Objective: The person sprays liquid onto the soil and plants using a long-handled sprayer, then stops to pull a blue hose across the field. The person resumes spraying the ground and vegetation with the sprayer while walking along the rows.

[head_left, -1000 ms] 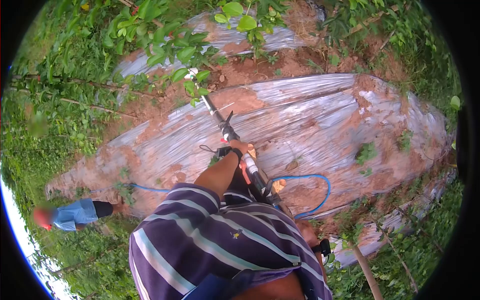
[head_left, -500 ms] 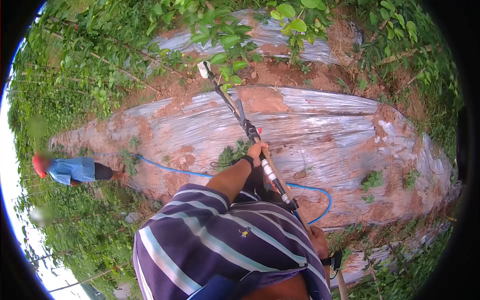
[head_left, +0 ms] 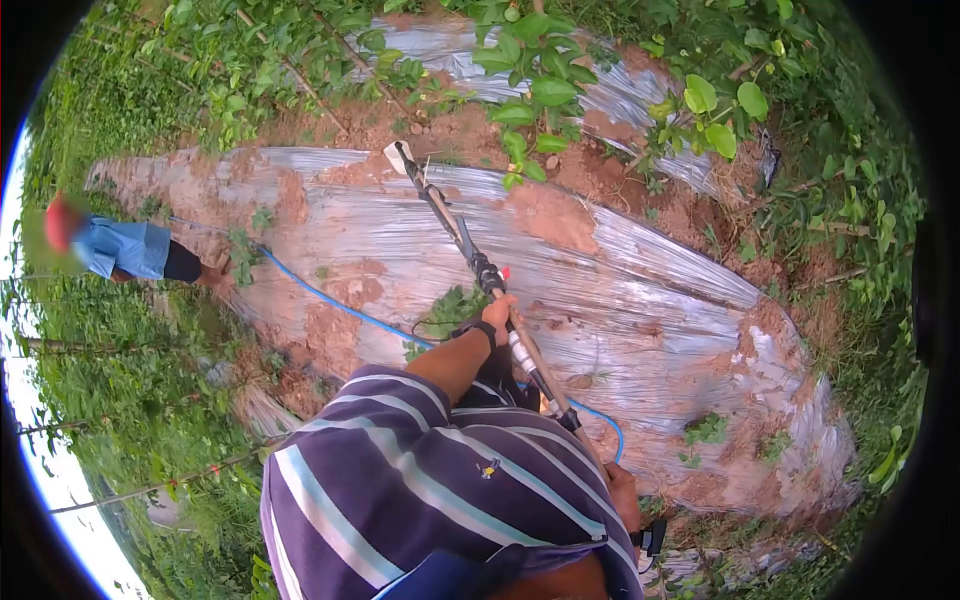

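Note:
My left hand (head_left: 497,313) is closed around the middle of a long pole (head_left: 461,237), just below its black wrapped joint. The pole slants from upper left to lower right. A pale flat piece (head_left: 398,157) is at its far end, over the plastic-covered ground. Lower right, beside my striped shirt, my right hand (head_left: 622,495) is closed around the lower part of the pole. White and black fittings (head_left: 527,356) run along the pole between the hands. A blue hose (head_left: 340,304) passes behind my left forearm and reappears near my right hand.
Silvery plastic sheeting (head_left: 640,300) with reddish soil patches covers the bed. A person in a blue shirt (head_left: 130,248) and red headwear stands at the left. Leafy plants (head_left: 540,80) overhang the top, and small weeds (head_left: 706,430) grow through the sheeting. Sticks stand among the foliage.
The view has turned and shifted, so the bed and foliage sit differently. The pole's far end appears slightly lower and further left. Both hands keep their hold; the other person appears higher.

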The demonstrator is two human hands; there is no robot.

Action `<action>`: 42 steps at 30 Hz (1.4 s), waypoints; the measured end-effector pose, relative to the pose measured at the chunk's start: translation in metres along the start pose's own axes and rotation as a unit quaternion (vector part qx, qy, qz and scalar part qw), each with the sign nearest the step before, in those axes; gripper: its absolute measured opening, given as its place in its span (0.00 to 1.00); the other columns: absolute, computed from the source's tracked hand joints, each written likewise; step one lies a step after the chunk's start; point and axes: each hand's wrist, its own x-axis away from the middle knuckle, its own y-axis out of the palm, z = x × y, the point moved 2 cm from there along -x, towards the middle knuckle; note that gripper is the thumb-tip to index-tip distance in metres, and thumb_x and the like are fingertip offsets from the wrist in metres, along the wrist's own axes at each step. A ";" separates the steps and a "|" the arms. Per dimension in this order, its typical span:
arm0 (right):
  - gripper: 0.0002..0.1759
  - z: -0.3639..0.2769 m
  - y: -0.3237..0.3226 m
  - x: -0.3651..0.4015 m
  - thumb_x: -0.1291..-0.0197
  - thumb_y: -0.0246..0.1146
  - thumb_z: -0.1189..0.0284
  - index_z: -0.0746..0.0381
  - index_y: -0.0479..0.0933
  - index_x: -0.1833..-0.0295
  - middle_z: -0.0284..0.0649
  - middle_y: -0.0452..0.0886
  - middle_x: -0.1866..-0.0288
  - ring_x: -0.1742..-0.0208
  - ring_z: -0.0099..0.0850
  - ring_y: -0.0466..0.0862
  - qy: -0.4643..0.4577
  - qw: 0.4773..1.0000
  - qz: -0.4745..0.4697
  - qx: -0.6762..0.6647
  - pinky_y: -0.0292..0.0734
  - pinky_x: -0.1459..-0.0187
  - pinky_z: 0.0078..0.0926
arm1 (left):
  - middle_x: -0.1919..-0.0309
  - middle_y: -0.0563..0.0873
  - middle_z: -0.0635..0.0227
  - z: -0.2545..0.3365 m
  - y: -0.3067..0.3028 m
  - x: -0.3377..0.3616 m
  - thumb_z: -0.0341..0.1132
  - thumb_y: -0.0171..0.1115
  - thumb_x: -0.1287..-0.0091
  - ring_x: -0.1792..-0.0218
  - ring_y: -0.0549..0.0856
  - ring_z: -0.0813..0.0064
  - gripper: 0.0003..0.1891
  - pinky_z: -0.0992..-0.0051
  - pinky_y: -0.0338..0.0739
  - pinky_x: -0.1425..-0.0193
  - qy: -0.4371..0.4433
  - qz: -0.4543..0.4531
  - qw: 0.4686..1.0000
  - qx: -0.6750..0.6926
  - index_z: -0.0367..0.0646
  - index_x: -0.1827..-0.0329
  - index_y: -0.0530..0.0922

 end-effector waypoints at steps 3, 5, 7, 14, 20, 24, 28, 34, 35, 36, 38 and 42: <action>0.11 -0.016 0.014 -0.029 0.41 0.66 0.69 0.68 0.80 0.63 0.55 0.79 0.75 0.74 0.42 0.81 -0.066 0.997 0.005 0.034 0.73 0.69 0.37 | 0.76 0.75 0.62 0.039 0.000 -0.012 0.33 0.65 0.42 0.77 0.78 0.64 0.11 0.64 0.78 0.71 0.002 0.017 1.000 -0.001 0.38 0.62 0.73; 0.09 -0.043 0.021 -0.047 0.41 0.66 0.71 0.67 0.80 0.61 0.56 0.81 0.71 0.71 0.43 0.82 -0.076 0.996 0.003 0.046 0.74 0.67 0.37 | 0.76 0.75 0.62 0.066 -0.002 -0.025 0.33 0.65 0.42 0.78 0.78 0.64 0.11 0.64 0.78 0.72 0.010 0.016 1.000 -0.002 0.38 0.62 0.73; 0.09 -0.085 0.022 -0.059 0.42 0.66 0.71 0.67 0.81 0.61 0.56 0.81 0.70 0.69 0.43 0.83 -0.044 0.997 -0.015 0.056 0.74 0.66 0.36 | 0.76 0.76 0.62 0.094 -0.004 -0.041 0.34 0.65 0.42 0.78 0.78 0.65 0.12 0.64 0.77 0.72 0.000 -0.001 1.000 0.008 0.38 0.62 0.73; 0.11 -0.140 0.054 -0.091 0.44 0.69 0.71 0.67 0.81 0.60 0.55 0.83 0.67 0.66 0.42 0.85 -0.031 0.999 -0.005 0.014 0.76 0.63 0.33 | 0.74 0.76 0.62 0.179 -0.009 -0.057 0.34 0.66 0.41 0.77 0.80 0.65 0.13 0.64 0.78 0.73 -0.010 0.017 1.000 0.002 0.37 0.61 0.73; 0.11 -0.209 0.059 -0.080 0.45 0.70 0.71 0.67 0.81 0.62 0.52 0.83 0.69 0.66 0.36 0.85 -0.047 0.998 0.044 0.009 0.76 0.63 0.31 | 0.72 0.77 0.62 0.213 -0.015 -0.060 0.35 0.66 0.40 0.74 0.80 0.65 0.13 0.64 0.79 0.68 -0.047 0.033 0.998 -0.009 0.38 0.60 0.74; 0.09 -0.232 0.058 -0.080 0.45 0.70 0.72 0.66 0.81 0.62 0.48 0.83 0.71 0.67 0.29 0.83 -0.066 0.996 0.047 0.028 0.75 0.64 0.29 | 0.71 0.78 0.61 0.231 -0.014 -0.054 0.37 0.66 0.41 0.72 0.81 0.65 0.14 0.65 0.80 0.64 -0.053 0.030 0.998 -0.025 0.39 0.59 0.75; 0.07 -0.235 0.059 -0.083 0.45 0.69 0.74 0.66 0.81 0.63 0.42 0.83 0.72 0.68 0.22 0.80 -0.011 0.998 0.045 -0.043 0.74 0.66 0.24 | 0.70 0.79 0.60 0.245 -0.006 -0.042 0.38 0.66 0.42 0.72 0.82 0.63 0.16 0.65 0.81 0.65 -0.060 0.050 0.997 -0.026 0.37 0.58 0.74; 0.06 -0.243 0.054 -0.081 0.45 0.69 0.76 0.67 0.81 0.64 0.39 0.83 0.73 0.68 0.21 0.79 -0.008 0.998 0.039 -0.051 0.74 0.66 0.23 | 0.74 0.79 0.61 0.246 -0.001 -0.040 0.37 0.66 0.38 0.75 0.80 0.64 0.12 0.64 0.78 0.68 -0.081 0.076 0.994 -0.017 0.37 0.62 0.75; 0.06 -0.243 0.053 -0.081 0.45 0.69 0.76 0.67 0.81 0.64 0.39 0.83 0.73 0.68 0.21 0.79 -0.009 0.998 0.036 -0.054 0.74 0.66 0.23 | 0.71 0.80 0.59 0.240 -0.005 -0.050 0.38 0.66 0.39 0.72 0.82 0.63 0.15 0.62 0.79 0.65 -0.093 0.051 0.994 -0.030 0.36 0.58 0.74; 0.05 -0.242 0.052 -0.081 0.45 0.69 0.76 0.67 0.81 0.64 0.39 0.83 0.73 0.68 0.20 0.79 -0.008 0.998 0.034 -0.054 0.73 0.66 0.23 | 0.68 0.81 0.57 0.234 -0.009 -0.059 0.38 0.65 0.40 0.70 0.83 0.63 0.17 0.61 0.81 0.63 -0.105 0.025 0.993 -0.042 0.36 0.55 0.74; 0.05 -0.239 0.049 -0.081 0.45 0.69 0.76 0.67 0.81 0.64 0.38 0.83 0.73 0.68 0.20 0.78 -0.011 0.998 0.031 -0.054 0.73 0.66 0.22 | 0.69 0.81 0.57 0.226 -0.008 -0.064 0.38 0.65 0.40 0.69 0.83 0.63 0.17 0.61 0.80 0.62 -0.091 0.026 0.994 -0.049 0.36 0.54 0.73; 0.05 -0.230 0.042 -0.081 0.45 0.69 0.77 0.67 0.81 0.65 0.38 0.83 0.73 0.68 0.20 0.78 -0.016 0.998 0.021 -0.058 0.73 0.66 0.22 | 0.70 0.81 0.57 0.213 -0.003 -0.067 0.38 0.63 0.38 0.70 0.82 0.63 0.16 0.61 0.80 0.63 -0.094 0.014 0.994 -0.051 0.38 0.53 0.73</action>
